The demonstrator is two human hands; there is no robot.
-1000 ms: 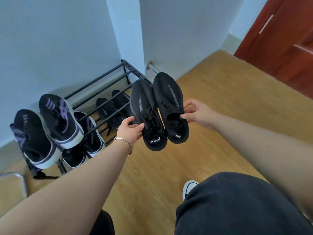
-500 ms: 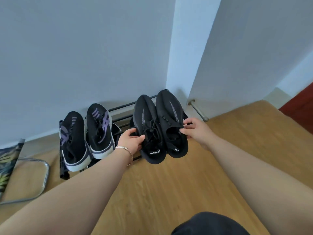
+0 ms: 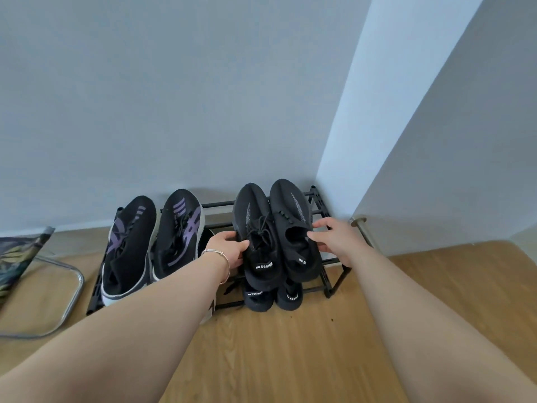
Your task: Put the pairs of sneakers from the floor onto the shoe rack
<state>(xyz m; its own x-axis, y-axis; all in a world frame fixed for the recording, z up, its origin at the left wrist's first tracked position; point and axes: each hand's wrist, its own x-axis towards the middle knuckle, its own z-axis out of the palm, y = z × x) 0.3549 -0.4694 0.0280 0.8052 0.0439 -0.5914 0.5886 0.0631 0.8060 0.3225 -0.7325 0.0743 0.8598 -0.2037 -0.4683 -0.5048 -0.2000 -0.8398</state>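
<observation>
A pair of all-black sneakers lies on the right half of the black shoe rack's (image 3: 332, 274) top shelf, toes to the wall. My left hand (image 3: 229, 247) grips the left black sneaker (image 3: 255, 228) at its side. My right hand (image 3: 334, 237) holds the right black sneaker (image 3: 293, 216) at its collar, fingers on the outer side. A black-and-purple pair (image 3: 162, 237) rests on the shelf's left half. On the lower shelf, another black pair (image 3: 273, 298) shows only its heels.
The rack stands against a pale wall in a corner, on a wooden floor (image 3: 276, 353). A metal-framed chair (image 3: 58, 298) with patterned fabric is at the left. A metal door stopper (image 3: 359, 222) sticks out by the rack's right end.
Both hands carried the black pair forward and down onto the rack's top shelf. My view swung toward the wall, so the door and my legs left the frame.
</observation>
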